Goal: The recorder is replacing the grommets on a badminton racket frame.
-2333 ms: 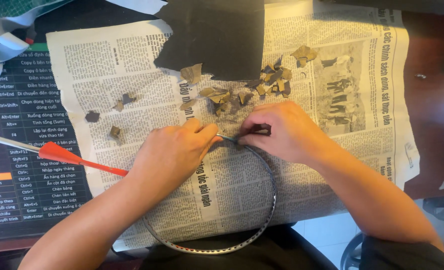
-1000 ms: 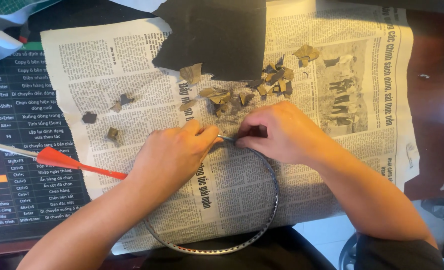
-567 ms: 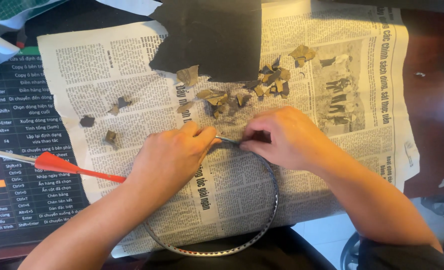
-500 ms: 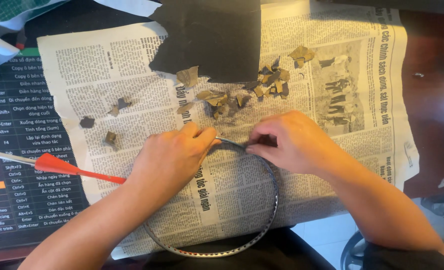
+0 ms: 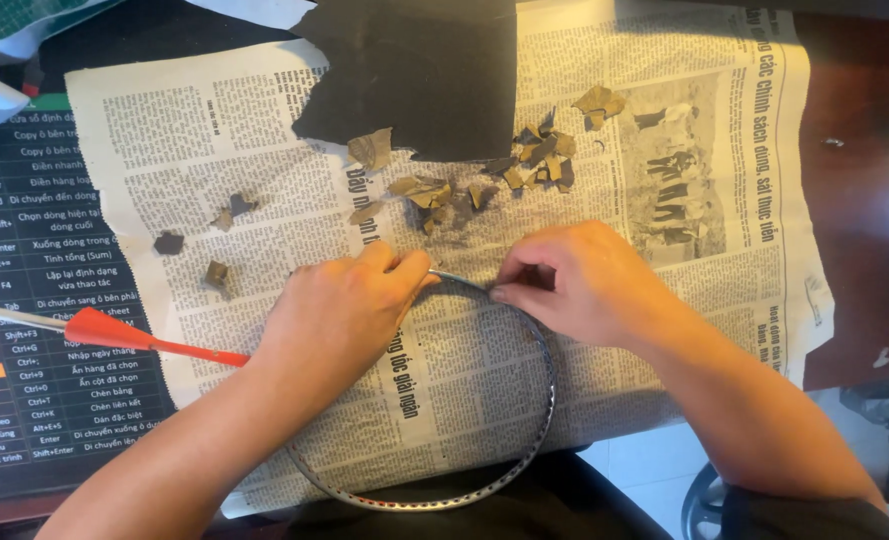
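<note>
Left hand (image 5: 339,310), head view: palm down on the thin grey metal racket hoop (image 5: 539,420), fingers curled narrow over its top arc at about 11 o'clock of the ring; whether they pinch the rim cannot be told, as the hand covers it. Right hand (image 5: 579,280): fingers bunched tight, tips pressed on the hoop's rim at about 1 o'clock; anything held between them is hidden.

Hoop: lies flat on a spread sheet of printed newspaper (image 5: 604,400); its left arc is hidden under the left forearm, its lowest arc hangs past the paper's near edge over dark cloth.

Orange racket shaft (image 5: 144,338): runs from the picture's 9 o'clock edge toward the left wrist, its joint with the hoop covered.

Scraps of brown-grey torn tape (image 5: 539,160): scattered at 12 o'clock of the hands, with a few strays (image 5: 219,272) at 10 o'clock.

Black torn sheet (image 5: 424,70): lies at 12 o'clock, cut off by the top edge.

Dark printed desk mat (image 5: 24,300): at 9 o'clock, partly under the newspaper.
</note>
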